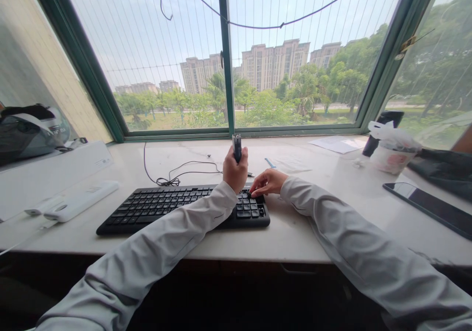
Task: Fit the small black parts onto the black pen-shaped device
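A black keyboard (pixel 155 205) lies on the white countertop, its number pad at the right end. Some positions at the pad's top and right side look bare, without keycaps. My left hand (pixel 235 172) is closed around a small black handheld tool (pixel 237 150) with a silvery, pronged top, held upright above the keyboard's back edge. At the upper part of the number pad, my right hand (pixel 268 182) has its thumb and fingertips pinched on a small black keycap (pixel 249 194); the fingers partly hide it.
Behind the keyboard lies a coiled black cable (pixel 168 180). A small blue strip (pixel 270 163) rests near a clear plastic bag (pixel 293 165). A phone (pixel 429 205) and a bagged tub (pixel 391 154) are on the right; white power strips (pixel 83 200) lie left. The window frame (pixel 177 134) borders the back.
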A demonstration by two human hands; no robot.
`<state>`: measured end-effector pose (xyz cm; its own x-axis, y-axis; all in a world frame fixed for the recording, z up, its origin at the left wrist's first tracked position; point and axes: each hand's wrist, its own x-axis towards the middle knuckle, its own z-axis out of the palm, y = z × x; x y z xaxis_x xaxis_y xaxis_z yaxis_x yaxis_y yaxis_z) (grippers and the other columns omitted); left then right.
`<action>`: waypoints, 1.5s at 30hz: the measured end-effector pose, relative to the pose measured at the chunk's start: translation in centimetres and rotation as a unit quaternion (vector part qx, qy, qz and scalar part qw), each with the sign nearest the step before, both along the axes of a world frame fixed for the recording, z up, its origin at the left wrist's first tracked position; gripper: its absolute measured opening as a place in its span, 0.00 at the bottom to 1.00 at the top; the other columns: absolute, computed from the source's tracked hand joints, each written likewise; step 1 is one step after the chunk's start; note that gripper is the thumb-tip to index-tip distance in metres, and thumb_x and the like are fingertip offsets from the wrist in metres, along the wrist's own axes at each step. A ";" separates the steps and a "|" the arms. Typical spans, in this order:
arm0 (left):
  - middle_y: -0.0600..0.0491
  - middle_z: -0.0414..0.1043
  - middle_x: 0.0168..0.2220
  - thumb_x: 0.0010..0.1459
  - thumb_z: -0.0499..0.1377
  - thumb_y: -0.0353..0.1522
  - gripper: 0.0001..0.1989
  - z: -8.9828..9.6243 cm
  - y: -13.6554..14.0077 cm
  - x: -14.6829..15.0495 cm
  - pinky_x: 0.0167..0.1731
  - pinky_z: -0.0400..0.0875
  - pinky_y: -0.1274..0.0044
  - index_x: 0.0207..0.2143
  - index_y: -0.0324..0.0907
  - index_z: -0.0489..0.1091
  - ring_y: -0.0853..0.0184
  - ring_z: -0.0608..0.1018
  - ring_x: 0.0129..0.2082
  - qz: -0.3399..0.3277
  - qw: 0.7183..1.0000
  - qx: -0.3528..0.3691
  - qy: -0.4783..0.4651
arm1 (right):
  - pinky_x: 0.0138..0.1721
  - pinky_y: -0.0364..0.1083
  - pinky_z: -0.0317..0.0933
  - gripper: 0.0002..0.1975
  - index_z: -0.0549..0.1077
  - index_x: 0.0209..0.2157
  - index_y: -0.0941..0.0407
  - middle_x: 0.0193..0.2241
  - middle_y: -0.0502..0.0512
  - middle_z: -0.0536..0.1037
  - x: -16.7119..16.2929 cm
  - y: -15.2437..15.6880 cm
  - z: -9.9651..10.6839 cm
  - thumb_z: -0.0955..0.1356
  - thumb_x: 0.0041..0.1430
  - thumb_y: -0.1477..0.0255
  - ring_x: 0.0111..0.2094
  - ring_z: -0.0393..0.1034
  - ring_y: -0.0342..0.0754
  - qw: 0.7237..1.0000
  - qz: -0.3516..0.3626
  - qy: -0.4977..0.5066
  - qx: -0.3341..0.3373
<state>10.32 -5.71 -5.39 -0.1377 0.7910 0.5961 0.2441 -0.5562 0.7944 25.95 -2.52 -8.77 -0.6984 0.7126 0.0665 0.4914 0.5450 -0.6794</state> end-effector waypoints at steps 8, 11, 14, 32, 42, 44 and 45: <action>0.61 0.56 0.17 0.57 0.53 0.42 0.14 0.1 2.9 -1.8 0.13 0.55 0.82 0.27 0.42 0.59 0.77 0.58 0.12 -0.086 0.993 -0.074 -0.022 | 0.28 0.40 0.58 0.22 0.79 0.40 0.54 0.22 0.49 0.73 -0.3 -0.7 0.7 0.73 0.45 0.57 0.23 0.62 0.38 0.994 0.037 0.012 0.105; 0.60 0.57 0.18 0.57 0.54 0.42 0.14 0.7 3.4 -2.8 0.12 0.55 0.82 0.27 0.42 0.60 0.77 0.59 0.12 -0.109 0.988 -0.111 0.011 | 0.28 0.40 0.57 0.20 0.79 0.37 0.56 0.23 0.50 0.74 -0.3 -0.8 1.1 0.72 0.46 0.57 0.23 0.61 0.38 0.994 0.046 0.025 0.099; 0.57 0.60 0.19 0.54 0.57 0.41 0.14 1.4 4.0 -3.9 0.11 0.55 0.81 0.26 0.40 0.63 0.76 0.60 0.12 -0.102 0.981 -0.155 0.057 | 0.29 0.41 0.57 0.21 0.75 0.36 0.59 0.26 0.52 0.75 -0.1 -0.4 1.4 0.73 0.45 0.57 0.27 0.66 0.41 0.994 0.009 0.090 0.062; 0.56 0.63 0.16 0.37 0.67 0.49 0.28 1.2 3.5 -4.5 0.14 0.51 0.81 0.38 0.39 0.77 0.79 0.55 0.14 -0.246 0.907 -0.298 0.169 | 0.28 0.44 0.63 0.16 0.76 0.29 0.56 0.25 0.53 0.77 -0.2 0.0 0.9 0.73 0.45 0.58 0.26 0.68 0.44 0.918 -0.147 0.232 0.286; 0.50 0.77 0.29 0.45 0.66 0.41 0.20 1.1 3.6 -4.5 0.13 0.51 0.80 0.39 0.39 0.77 0.80 0.55 0.13 -0.166 0.949 -0.232 0.136 | 0.36 0.49 0.68 0.20 0.76 0.39 0.57 0.30 0.57 0.80 -0.2 0.4 0.5 0.73 0.46 0.60 0.31 0.75 0.48 0.928 -0.150 0.275 0.203; 0.48 0.78 0.32 0.47 0.64 0.39 0.18 1.0 3.6 -4.5 0.13 0.51 0.80 0.39 0.39 0.77 0.80 0.55 0.13 -0.165 0.949 -0.232 0.135 | 0.37 0.49 0.69 0.19 0.77 0.38 0.57 0.30 0.57 0.80 -0.1 0.4 0.5 0.72 0.47 0.60 0.31 0.75 0.48 0.925 -0.162 0.270 0.215; 0.48 0.78 0.33 0.48 0.64 0.39 0.18 1.0 3.6 -4.4 0.13 0.51 0.80 0.40 0.39 0.77 0.80 0.55 0.13 -0.166 0.949 -0.233 0.134 | 0.37 0.49 0.69 0.18 0.78 0.38 0.57 0.30 0.57 0.80 -0.1 0.4 0.5 0.72 0.47 0.60 0.31 0.75 0.48 0.922 -0.169 0.266 0.223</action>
<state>5.89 -2.07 -4.40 0.2724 0.9505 0.1497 0.3450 -0.2417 0.9069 25.84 -2.08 -8.26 -0.2254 0.7017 0.6759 0.3455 0.7062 -0.6179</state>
